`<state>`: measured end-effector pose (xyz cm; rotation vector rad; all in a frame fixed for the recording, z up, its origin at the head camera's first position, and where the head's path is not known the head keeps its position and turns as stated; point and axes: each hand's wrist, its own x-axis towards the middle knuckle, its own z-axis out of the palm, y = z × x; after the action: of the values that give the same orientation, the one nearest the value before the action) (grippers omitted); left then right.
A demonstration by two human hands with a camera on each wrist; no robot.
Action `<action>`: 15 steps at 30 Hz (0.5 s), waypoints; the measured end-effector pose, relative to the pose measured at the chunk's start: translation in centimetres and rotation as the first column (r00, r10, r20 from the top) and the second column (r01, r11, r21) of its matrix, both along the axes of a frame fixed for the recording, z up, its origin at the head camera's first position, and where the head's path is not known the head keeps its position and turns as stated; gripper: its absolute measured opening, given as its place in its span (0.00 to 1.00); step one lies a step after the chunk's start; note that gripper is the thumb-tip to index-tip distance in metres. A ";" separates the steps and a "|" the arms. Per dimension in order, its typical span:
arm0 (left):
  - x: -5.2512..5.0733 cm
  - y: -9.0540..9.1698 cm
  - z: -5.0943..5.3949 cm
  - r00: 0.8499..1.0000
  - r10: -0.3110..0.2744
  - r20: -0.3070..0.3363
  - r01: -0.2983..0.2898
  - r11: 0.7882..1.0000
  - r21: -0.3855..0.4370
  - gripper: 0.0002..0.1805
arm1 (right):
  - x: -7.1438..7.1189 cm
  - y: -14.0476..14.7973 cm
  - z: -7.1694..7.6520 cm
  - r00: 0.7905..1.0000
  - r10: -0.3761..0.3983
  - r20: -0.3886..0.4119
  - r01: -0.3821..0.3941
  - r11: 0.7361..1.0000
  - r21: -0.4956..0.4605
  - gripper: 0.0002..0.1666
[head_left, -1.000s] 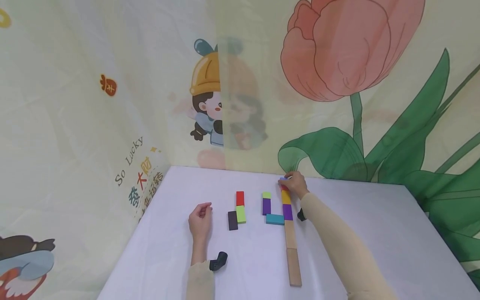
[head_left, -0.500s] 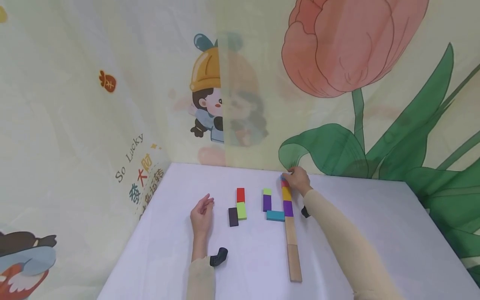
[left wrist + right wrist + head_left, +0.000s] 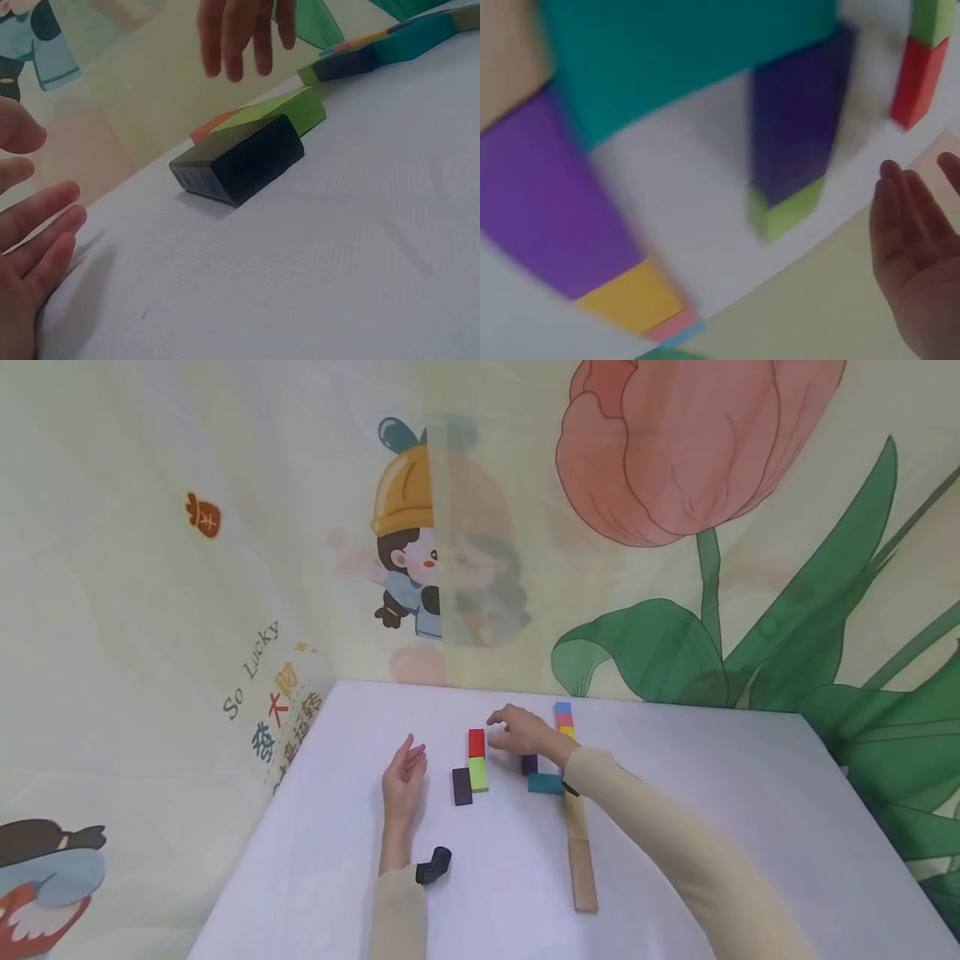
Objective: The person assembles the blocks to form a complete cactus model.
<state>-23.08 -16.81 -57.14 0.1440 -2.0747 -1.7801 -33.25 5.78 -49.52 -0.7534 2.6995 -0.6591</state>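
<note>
My right hand (image 3: 517, 732) hovers beside the red block (image 3: 476, 743), its fingers spread and holding nothing. That red block touches a lime green block (image 3: 478, 775), and a black block (image 3: 462, 787) lies against the green one's left side. To the left of these, my left hand (image 3: 403, 778) is held with loose fingers and nothing in it. Under my right wrist runs a long row of blocks, with blue, pink and yellow at its far end and wooden blocks (image 3: 582, 875) at the near end. A teal block (image 3: 545, 783) and a dark purple block (image 3: 799, 116) adjoin it.
The white table (image 3: 300, 868) ends at a patterned cloth backdrop (image 3: 495, 560) behind and to the left. In the right wrist view, a small lime block (image 3: 787, 214) sits at the end of the purple block.
My right hand has left the far end of the block row and moved left towards the red block. My left hand's fingers have opened slightly.
</note>
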 end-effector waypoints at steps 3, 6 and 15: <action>-0.3 -0.1 -0.8 1.000 -0.011 0.002 0.011 0.998 -0.059 0.27 | 0.7 -2.0 0.0 1.000 0.000 0.005 -0.001 0.998 0.056 0.29; -0.3 0.0 -1.1 1.000 0.000 -0.025 -0.002 0.995 -0.097 0.29 | 1.2 -3.2 -0.3 0.999 -0.042 0.017 0.040 0.993 0.110 0.33; 0.0 -0.4 -1.1 0.999 0.030 0.020 -0.018 0.898 -0.440 0.35 | 2.1 -5.2 -1.4 0.991 -0.134 -0.016 0.135 0.978 0.157 0.33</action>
<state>-23.09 -17.17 -58.27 0.0626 -2.4218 -1.2543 -31.18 0.54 -50.95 -0.5379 2.7855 -0.4648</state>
